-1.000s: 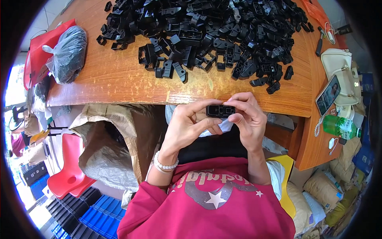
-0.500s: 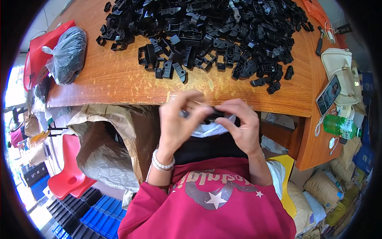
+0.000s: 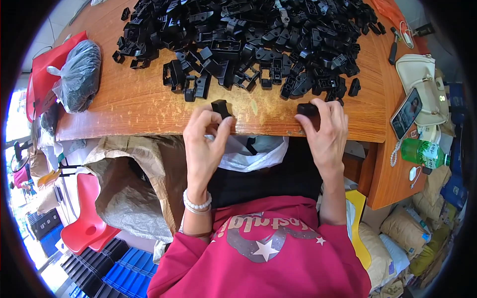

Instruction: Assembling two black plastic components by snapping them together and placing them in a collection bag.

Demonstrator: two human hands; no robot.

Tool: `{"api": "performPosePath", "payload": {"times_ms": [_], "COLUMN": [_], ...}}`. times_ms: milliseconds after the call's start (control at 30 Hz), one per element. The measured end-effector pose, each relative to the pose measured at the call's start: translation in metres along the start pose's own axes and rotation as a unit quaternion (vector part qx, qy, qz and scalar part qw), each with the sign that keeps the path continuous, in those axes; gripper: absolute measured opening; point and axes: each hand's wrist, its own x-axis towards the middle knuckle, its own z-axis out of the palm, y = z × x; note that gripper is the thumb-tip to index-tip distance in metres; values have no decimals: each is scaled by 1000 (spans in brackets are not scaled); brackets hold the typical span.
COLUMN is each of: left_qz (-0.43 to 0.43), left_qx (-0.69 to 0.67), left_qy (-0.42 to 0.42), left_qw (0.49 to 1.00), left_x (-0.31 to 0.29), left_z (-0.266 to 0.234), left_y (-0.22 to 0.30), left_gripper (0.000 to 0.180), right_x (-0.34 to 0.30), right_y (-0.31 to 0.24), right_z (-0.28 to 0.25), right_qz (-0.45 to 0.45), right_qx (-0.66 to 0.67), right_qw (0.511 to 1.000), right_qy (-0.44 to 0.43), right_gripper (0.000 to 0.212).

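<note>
Together a second ago, the hands are now apart over the table (image 3: 141, 107). The left hand (image 3: 202, 141) pinches a black block (image 3: 221, 109) at its near edge, long axis slanting from far left to near right. Pale lettering crosses the red shirt (image 3: 263, 270). The right hand (image 3: 328, 135) grips a black piece (image 3: 307, 110), lying roughly sideways. Farther right, a green bottle (image 3: 423, 153) wears a printed label.

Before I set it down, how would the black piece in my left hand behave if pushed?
The black piece is likely stiff, given its crisp edges. Its blocky shape suggests it would slide or tip rather than roll. It's probably light: your left hand seems to pinch it with only fingertips.
</note>
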Motion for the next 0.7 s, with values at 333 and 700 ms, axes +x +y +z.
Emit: {"api": "performPosePath", "payload": {"times_ms": [333,700], "left_qz": [-28,-172], "left_qx": [-118,-279], "left_qy": [-153,-210], "left_qw": [981,921], "left_x": [-17,-21], "left_z": [9,4], "left_y": [-3,17], "left_gripper": [35,35], "right_x": [-6,-17], "right_y": [-14,-40], "right_z": [6,8], "right_qz": [22,13], "right_qx": [219,557], "right_qw": [974,830], "right_qy": [55,-27], "right_gripper": [38,30]}}
